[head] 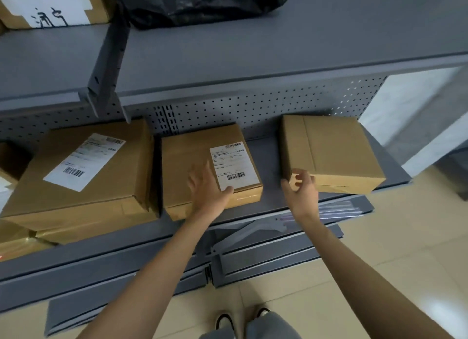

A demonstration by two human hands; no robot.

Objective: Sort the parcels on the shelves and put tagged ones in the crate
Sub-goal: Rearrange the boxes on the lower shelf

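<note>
While the middle box (211,169) is lying on the grey shelf (273,161) near its front edge, its top is being touched by the left hand (206,184), fingers spread flat beside the white label (234,165); nothing is being grasped. The plain box (331,151) at the shelf's right end is being gripped at its front left corner by the right hand (301,189). A larger labelled box (83,169) is being kept at the left. A black bag (202,2) is being carried by the upper shelf (278,47).
</note>
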